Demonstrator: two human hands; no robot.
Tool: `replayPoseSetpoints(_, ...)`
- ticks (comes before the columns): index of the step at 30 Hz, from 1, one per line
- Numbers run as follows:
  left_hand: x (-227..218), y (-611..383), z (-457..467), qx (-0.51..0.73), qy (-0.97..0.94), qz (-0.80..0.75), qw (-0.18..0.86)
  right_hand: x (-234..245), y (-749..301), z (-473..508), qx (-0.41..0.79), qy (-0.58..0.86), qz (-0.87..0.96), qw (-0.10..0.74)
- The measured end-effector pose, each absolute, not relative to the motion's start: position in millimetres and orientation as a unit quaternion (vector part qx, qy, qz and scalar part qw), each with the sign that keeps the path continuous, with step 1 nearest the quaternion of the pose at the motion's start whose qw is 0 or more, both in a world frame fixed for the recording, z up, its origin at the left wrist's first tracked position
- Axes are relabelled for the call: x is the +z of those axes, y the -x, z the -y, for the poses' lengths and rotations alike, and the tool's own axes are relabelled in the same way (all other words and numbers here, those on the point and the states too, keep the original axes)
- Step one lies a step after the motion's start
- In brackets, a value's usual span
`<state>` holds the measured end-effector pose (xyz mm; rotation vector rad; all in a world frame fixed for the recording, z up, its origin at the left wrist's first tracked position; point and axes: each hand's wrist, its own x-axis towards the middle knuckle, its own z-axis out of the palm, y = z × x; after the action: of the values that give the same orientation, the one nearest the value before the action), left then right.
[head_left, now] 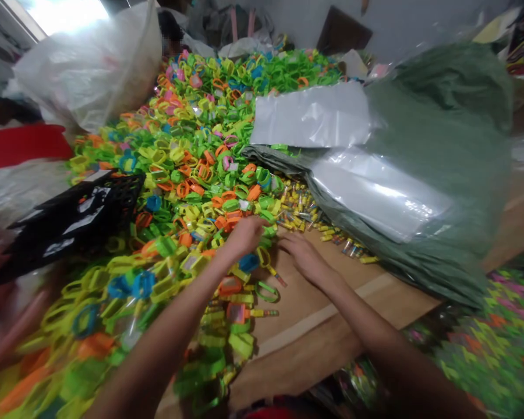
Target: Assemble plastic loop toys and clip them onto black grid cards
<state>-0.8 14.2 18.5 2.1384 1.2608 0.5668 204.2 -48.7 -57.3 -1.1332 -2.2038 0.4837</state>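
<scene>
A big heap of colourful plastic toy watches (192, 157) covers the left and middle of the wooden table (305, 291). My left hand (247, 234) is at the heap's right edge, fingers curled beside a green watch; what they hold, if anything, is hidden. Just to its right, my right hand (303, 256) hovers low over the wood, fingers reaching left and slightly apart, with nothing visible in them. Small clear tubes with yellow ends (299, 203) lie in a pile beyond both hands. Between my forearms a green watch band (267, 292) and an orange watch (236, 313) lie near the table's bare part.
A large green sack (445, 134) lies at the right, with silvery plastic bags (379, 189) on it. Another person's blurred arm (17, 331) and a black perforated tray (74, 221) are at the left. A white sack (96, 70) stands behind. More coloured pieces (498, 343) lie below right.
</scene>
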Motion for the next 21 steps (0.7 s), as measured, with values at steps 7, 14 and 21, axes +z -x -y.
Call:
replayPoseSetpoints(7, 0, -25, -28, 0.269, -0.773, -0.461, 0.343, -61, -211, 66, 0.169, 0.487, 0.804, 0.297)
replayPoseSetpoints(14, 10, -16, 0, 0.364, -0.641, -0.455, 0.499, -49, -203, 78, 0.367, 0.536, 0.614, 0.448)
replayPoseSetpoints(21, 17, -11, 40, 0.398, -0.457, -0.425, 0.672, -23, -183, 86, 0.601, 0.451, 0.422, 0.507)
